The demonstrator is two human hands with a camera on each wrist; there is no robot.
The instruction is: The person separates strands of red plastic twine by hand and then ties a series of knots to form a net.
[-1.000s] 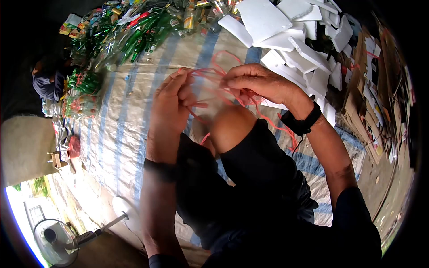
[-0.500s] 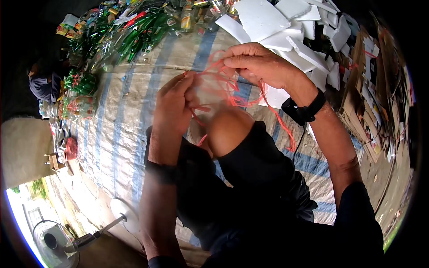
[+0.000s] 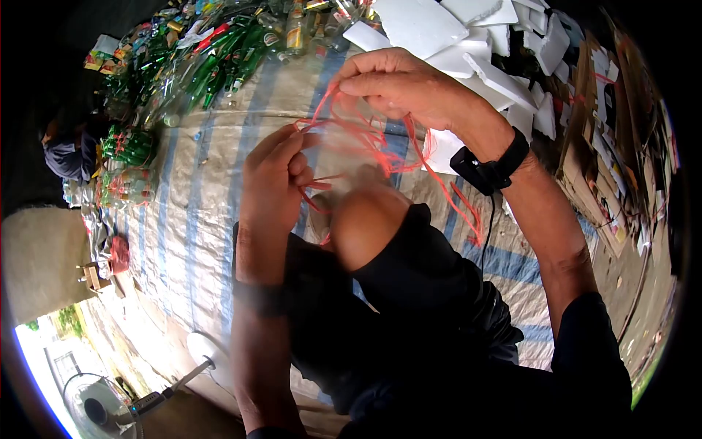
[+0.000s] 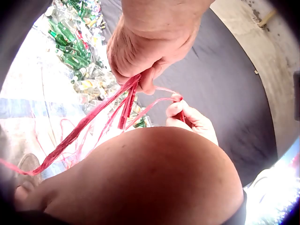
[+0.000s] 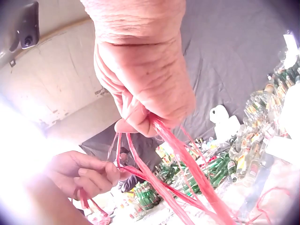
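Thin pinkish-red plastic strings run between the two hands, above a bent knee. The left hand pinches a strand between thumb and forefinger, with short ends sticking out by its curled lower fingers. Higher and to the right, the right hand grips other strands, and loose ends hang below its palm. In the left wrist view a thick bunch of string passes through the left hand. Seen from the right wrist, strands drop from the curled fingers of the right hand.
Striped sheeting covers the ground. Glass and plastic bottles lie at the top left, white foam boards at the top, flattened cardboard on the right. Another person is at the far left; a fan stands lower left.
The right hand has moved up and left, drawing strands up with it. The left hand has shifted slightly, still pinching the string. The view has moved a little.
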